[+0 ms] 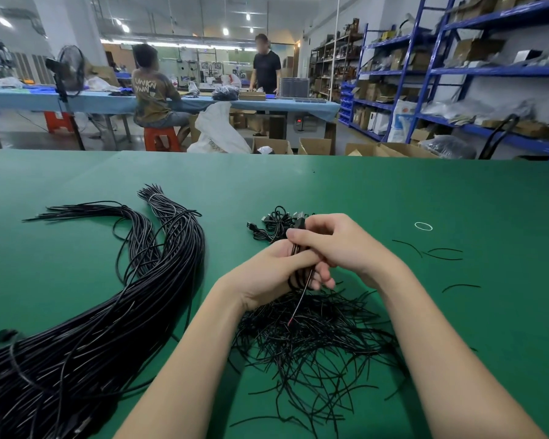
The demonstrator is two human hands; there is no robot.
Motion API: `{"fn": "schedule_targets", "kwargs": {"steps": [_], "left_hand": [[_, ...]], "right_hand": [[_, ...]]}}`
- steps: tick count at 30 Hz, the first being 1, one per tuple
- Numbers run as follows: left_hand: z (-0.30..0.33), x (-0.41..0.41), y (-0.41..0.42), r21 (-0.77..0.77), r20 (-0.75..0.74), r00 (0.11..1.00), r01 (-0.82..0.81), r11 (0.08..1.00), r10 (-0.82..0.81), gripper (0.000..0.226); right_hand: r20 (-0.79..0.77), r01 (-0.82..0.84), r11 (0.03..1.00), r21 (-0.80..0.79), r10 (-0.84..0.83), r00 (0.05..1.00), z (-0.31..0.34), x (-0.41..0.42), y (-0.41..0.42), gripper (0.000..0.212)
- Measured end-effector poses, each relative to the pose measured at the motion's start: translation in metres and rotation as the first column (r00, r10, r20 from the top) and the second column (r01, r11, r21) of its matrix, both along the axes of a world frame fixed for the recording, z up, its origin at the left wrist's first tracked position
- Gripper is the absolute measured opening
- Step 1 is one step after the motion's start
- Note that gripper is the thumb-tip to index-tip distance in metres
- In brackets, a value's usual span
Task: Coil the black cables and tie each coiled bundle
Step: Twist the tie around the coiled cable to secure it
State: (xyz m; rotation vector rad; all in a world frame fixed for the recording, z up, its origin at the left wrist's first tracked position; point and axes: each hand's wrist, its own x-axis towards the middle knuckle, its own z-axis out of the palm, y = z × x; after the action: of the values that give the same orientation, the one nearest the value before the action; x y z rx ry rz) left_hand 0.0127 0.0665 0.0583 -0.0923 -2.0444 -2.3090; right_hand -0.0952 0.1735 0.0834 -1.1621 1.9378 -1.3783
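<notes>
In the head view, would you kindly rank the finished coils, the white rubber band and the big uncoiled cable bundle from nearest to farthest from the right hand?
From the right hand:
1. finished coils, just left of its fingertips.
2. white rubber band, to the right on the green mat.
3. big uncoiled cable bundle, far left.

Green table [393, 191] carries black cables [114, 312], cut ties [314, 343], perhaps a rubber band [423, 226].

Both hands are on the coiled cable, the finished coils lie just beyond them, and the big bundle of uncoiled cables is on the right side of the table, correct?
Not quite: the head view shows the big bundle of uncoiled cables on the left side of the table. Both the left hand and right hand do hold the coiled cable, with finished coils just beyond.
</notes>
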Motion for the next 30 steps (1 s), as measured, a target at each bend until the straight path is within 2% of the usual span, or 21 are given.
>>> {"fn": "schedule_targets", "kwargs": {"steps": [6, 9, 11, 13, 16, 17, 20, 22, 25, 30], "left_hand": [[-0.002, -0.004, 0.001, 0.025, -0.026, 0.999, -0.047, 0.999, 0.047, 0.051], [-0.003, -0.007, 0.002, 0.018, -0.042, 0.996, -0.084, 0.996, 0.085, 0.06], [-0.004, -0.008, 0.0, 0.036, -0.046, 0.992, -0.118, 0.992, 0.12, 0.062], [-0.006, -0.009, -0.001, 0.05, -0.052, 0.99, -0.129, 0.99, 0.131, 0.059], [-0.008, -0.013, 0.005, 0.073, -0.048, 0.985, -0.163, 0.984, 0.166, 0.033], [-0.008, -0.015, 0.007, 0.031, -0.053, 0.979, -0.193, 0.981, 0.195, 0.028], [-0.009, -0.019, 0.004, -0.225, -0.097, 0.951, -0.308, 0.924, 0.293, 0.034], [-0.008, -0.018, 0.004, -0.299, -0.109, 0.955, -0.297, 0.907, 0.277, 0.034], [-0.008, -0.014, 0.009, -0.165, -0.024, 0.978, -0.21, 0.964, 0.209, 0.031], [-0.005, -0.012, 0.01, -0.054, 0.085, 0.983, -0.157, 0.986, 0.161, 0.028]], "right_hand": [[0.03, 0.146, 0.988, -0.051, -0.145, 0.989, -0.005, 0.007, -0.006, 0.03], [0.061, 0.304, 0.949, -0.082, -0.299, 0.952, -0.011, 0.009, -0.011, 0.025], [0.003, 0.405, 0.909, -0.097, -0.407, 0.913, -0.017, 0.01, -0.013, 0.023], [-0.049, 0.444, 0.89, -0.104, -0.45, 0.892, -0.022, 0.011, -0.017, 0.02], [-0.109, 0.493, 0.86, -0.131, -0.507, 0.855, -0.025, 0.008, -0.023, 0.018], [-0.143, 0.508, 0.849, -0.148, -0.526, 0.838, -0.026, 0.007, -0.024, 0.02], [-0.19, 0.53, 0.818, -0.223, -0.57, 0.8, -0.029, 0.003, -0.027, 0.03], [-0.18, 0.547, 0.798, -0.254, -0.594, 0.784, -0.03, 0.001, -0.027, 0.039], [-0.173, 0.552, 0.796, -0.249, -0.597, 0.783, -0.033, -0.002, -0.031, 0.052], [-0.214, 0.434, 0.89, -0.137, -0.455, 0.865, -0.032, -0.009, -0.03, 0.056]]}}
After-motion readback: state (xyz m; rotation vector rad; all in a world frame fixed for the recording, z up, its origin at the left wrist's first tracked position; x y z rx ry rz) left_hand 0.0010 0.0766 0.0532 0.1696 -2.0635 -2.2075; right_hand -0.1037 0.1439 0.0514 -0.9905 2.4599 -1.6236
